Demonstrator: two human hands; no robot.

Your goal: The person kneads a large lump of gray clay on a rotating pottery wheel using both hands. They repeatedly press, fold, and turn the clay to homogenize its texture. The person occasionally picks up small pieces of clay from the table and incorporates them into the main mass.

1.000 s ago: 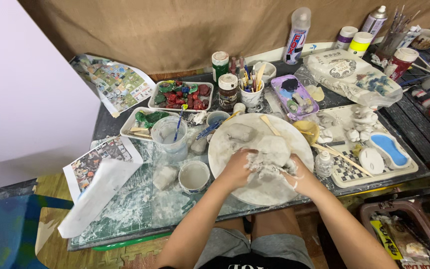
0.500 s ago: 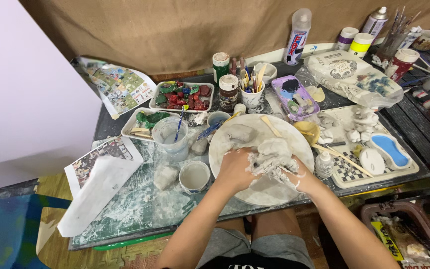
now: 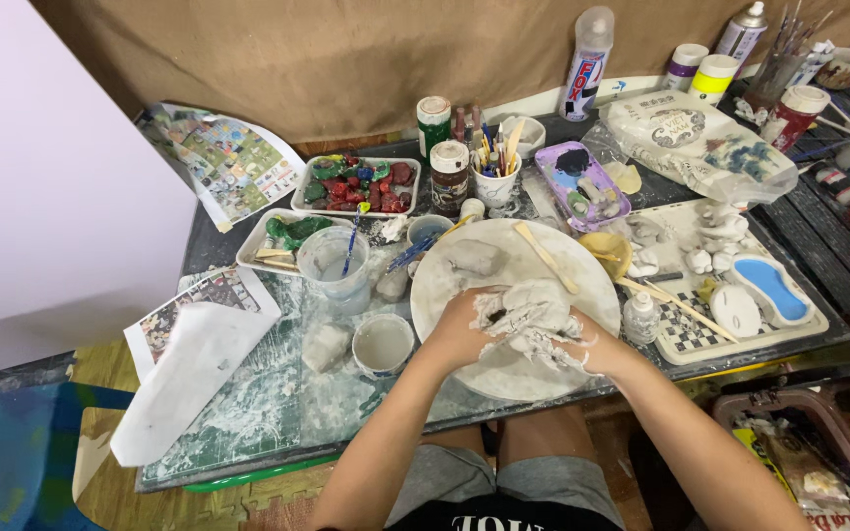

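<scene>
Both hands (image 3: 523, 329) have shifted slightly, fingers pressing clay lump (image 3: 526, 313)

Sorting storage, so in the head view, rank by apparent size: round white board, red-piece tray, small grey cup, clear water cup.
1. Round white board
2. Red-piece tray
3. Clear water cup and small grey cup: look alike, unranked.
</scene>
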